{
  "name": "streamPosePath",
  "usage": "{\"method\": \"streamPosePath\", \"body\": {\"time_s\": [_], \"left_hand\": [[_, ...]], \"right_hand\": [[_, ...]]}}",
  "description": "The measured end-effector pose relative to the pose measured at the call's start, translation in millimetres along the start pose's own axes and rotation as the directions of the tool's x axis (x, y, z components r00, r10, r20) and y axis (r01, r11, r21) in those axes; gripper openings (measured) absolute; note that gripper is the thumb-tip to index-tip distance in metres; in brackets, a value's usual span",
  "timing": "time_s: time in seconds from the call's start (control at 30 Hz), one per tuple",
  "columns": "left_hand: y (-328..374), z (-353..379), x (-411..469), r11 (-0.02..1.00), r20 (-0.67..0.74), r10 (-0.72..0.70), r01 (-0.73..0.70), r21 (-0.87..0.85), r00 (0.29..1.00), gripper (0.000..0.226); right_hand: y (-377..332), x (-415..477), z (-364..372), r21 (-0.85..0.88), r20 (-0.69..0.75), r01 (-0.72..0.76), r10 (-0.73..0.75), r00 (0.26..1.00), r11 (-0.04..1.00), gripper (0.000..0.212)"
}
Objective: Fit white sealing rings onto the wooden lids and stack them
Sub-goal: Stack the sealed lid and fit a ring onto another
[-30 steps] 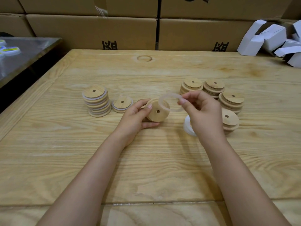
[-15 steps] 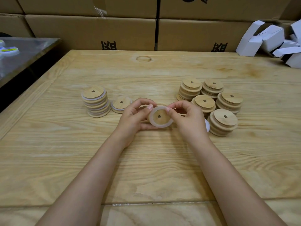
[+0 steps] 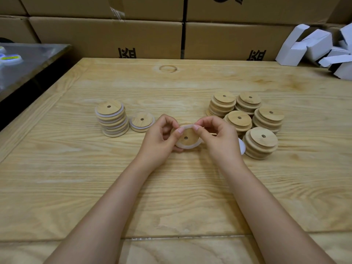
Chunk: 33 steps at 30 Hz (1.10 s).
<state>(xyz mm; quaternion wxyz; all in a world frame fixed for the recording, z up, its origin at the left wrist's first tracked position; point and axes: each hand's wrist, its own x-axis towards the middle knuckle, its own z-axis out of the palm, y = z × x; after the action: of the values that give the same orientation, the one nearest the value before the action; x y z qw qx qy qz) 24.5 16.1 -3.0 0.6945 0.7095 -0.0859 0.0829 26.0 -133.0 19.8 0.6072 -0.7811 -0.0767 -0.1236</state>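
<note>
Wooden lid (image 3: pixel 187 137) with a centre hole, held just above the pine table (image 3: pixel 171 197) between both hands, face tilted up toward the camera, probably so the rim can be watched. White sealing ring (image 3: pixel 187 148) lies round it: the lower arc sits under the near edge, the upper arc is not yet down. Left hand (image 3: pixel 159 141) cups the lid from its left side, thumb and forefinger curled, pinching the ring at the top rim. Right hand (image 3: pixel 219 140) mirrors it from the right, fingertips (image 3: pixel 195 127) pinching the ring just beside the left's. Reads as working the last arc over the edge. Other fingers are curled; what they touch I cannot tell. Left of the lid: tall stack of ringed lids (image 3: pixel 112 119), with a short ringed stack (image 3: pixel 142 121) just beside it, evidently finished work kept on that side. Right of the lid: five stacks of bare lids (image 3: pixel 260 142), near the right hand for pickup. Loose white rings (image 3: pixel 242 146) show behind the right wrist, mostly hidden. Well beyond the lid: cardboard cartons (image 3: pixel 106 37) and white folded boxes (image 3: pixel 314 44).
</note>
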Motion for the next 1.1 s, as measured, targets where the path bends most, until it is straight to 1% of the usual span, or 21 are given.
{"method": "streamPosePath", "body": {"time_s": [0.17,0.27,0.47,0.6,0.8,0.93,1.1], "left_hand": [[0.2,-0.8,-0.8,0.999,0.023,0.013,-0.013,0.039,1.0,0.015],[0.1,-0.7,-1.3,0.997,0.032,0.029,-0.031,0.065,0.999,0.016],[1.6,-1.5,-2.0,0.998,0.044,0.034,-0.036,0.044,0.998,0.014],[1.7,-1.8,-2.6,0.999,0.044,0.029,-0.03,0.041,0.999,0.015],[1.2,1.0,-2.4,1.0,-0.052,-0.01,0.011,0.028,0.999,0.013],[2.7,0.2,-1.1,1.0,-0.116,-0.026,0.027,0.004,0.993,0.015],[4.6,0.8,-0.7,0.999,-0.147,-0.024,0.027,0.018,0.989,0.016]], "right_hand": [[-1.0,-0.4,-0.4,0.027,0.005,0.012,-0.012,1.0,1.0,0.016],[-0.9,-0.9,0.4,0.014,0.018,0.0,0.0,1.0,1.0,0.013],[-0.2,-0.4,-0.3,0.021,-0.003,-0.027,0.027,1.0,0.999,0.01],[-0.5,-0.5,-1.0,0.01,0.0,-0.019,0.019,1.0,1.0,0.012],[0.8,0.6,-0.5,-0.053,-0.015,-0.015,0.014,1.0,0.998,0.013],[1.3,0.4,-0.3,-0.062,-0.012,-0.014,0.013,1.0,0.998,0.015],[1.8,0.5,0.2,-0.063,-0.014,-0.002,0.002,1.0,0.998,0.018]]}}
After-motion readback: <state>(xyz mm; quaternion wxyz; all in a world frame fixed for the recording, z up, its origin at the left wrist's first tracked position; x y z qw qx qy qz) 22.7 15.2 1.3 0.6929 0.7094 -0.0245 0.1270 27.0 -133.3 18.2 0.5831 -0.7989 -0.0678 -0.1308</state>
